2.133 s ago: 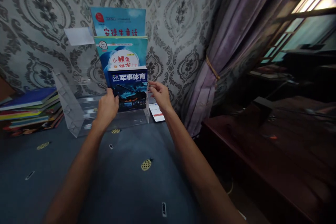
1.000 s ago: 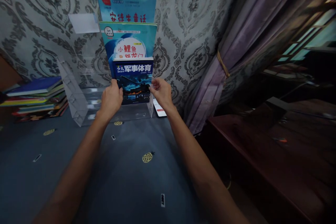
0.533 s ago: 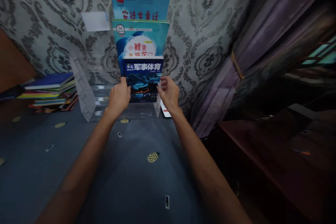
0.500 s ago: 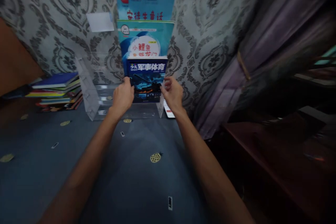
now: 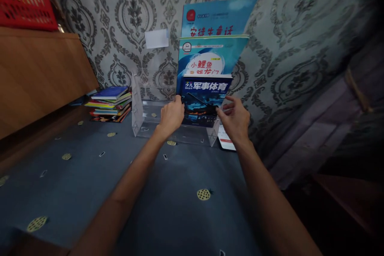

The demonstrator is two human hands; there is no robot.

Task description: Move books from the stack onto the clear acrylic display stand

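A small dark blue book (image 5: pixel 207 88) with a tank on its cover stands upright at the front of a clear plastic stepped stand (image 5: pixel 136 108). My left hand (image 5: pixel 172 114) is closed at its left edge, fingers partly hidden. At the right edge, my right hand (image 5: pixel 237 118) has its thumb against the cover and its fingers bent beside it. Behind rises a teal book (image 5: pixel 240 48) with a white circle on its cover, and behind that, higher up, a taller blue book (image 5: pixel 219 14).
Left of the stand lies a stack of books (image 5: pixel 111 102). A phone (image 5: pixel 225 138) leans by the stand's right end. Further left is a wooden cabinet (image 5: pixel 42 76) with a red basket (image 5: pixel 27 0) on top. A purple curtain (image 5: pixel 324 116) hangs at right.
The view has turned left, so the stand and books sit further right in it and the red basket shows. Both hands stay at the dark blue book's edges.
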